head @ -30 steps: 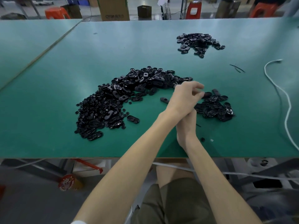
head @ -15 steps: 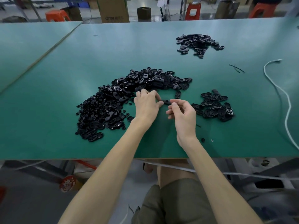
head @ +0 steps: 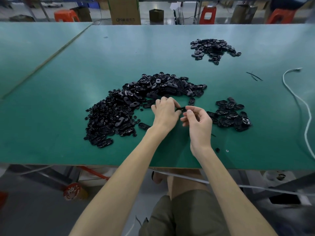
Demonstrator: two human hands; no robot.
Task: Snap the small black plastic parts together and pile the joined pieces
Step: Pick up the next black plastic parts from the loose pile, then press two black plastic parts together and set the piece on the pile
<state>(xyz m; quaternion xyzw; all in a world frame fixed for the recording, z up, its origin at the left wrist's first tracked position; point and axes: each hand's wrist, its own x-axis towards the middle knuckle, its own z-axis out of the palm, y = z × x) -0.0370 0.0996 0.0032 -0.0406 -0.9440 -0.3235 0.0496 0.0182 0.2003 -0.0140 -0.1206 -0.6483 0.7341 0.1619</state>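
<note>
Both forearms are stretched forward over the near edge of the green table [head: 51, 133], converging towards the middle. The left hand [head: 164, 114] is held knuckles-up with its fingers curled, and a small black part [head: 181, 109] is pinched in its grip at the fingertips, just above the table. The right hand [head: 199, 124] is turned palm-left, its fingers loosely curled. Its thumb and forefinger are closed on the right end of the same part, though whether a second piece is held there cannot be told, the spot being small and shadowed.

A lone oval piece [head: 144, 126] lies just left of the left wrist, and a tiny black bit [head: 217, 149] lies beside a pale ring [head: 227, 150] right of the right wrist. A large loose pile [head: 129, 106] is spread to the left of and beyond the left grip. A small pile [head: 230, 114] is gathered just right of the right grip. One single piece [head: 191, 101] lies just beyond both grips. A white cable [head: 305, 108] is trailed well to the right. Far beyond, a third pile [head: 213, 49] is seen, with a cardboard box [head: 124, 11] past the table.
</note>
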